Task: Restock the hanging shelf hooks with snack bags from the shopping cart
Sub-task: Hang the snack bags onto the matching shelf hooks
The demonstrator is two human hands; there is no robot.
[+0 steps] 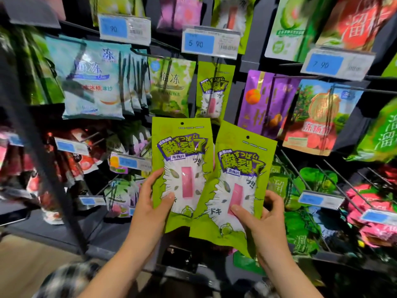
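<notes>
Dark shelf rack (pixel 64 229) fills the view; blue price tags (pixel 198 43) at 12 and 2 o'clock; tan floor (pixel 25 259) at 7 o'clock.

Dark peg rack (pixel 257 29) is packed: teal bags (pixel 92 78) at 10 o'clock, purple bags (pixel 264 104) at 2, green bag (pixel 212 91) at 12.

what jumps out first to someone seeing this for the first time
Two identical lime-green snack bags fill the centre: the left bag pinched by the left hand, the right bag by the right hand. Just above them a matching bag hangs on the rack, under the 5.90 price tag.
</notes>
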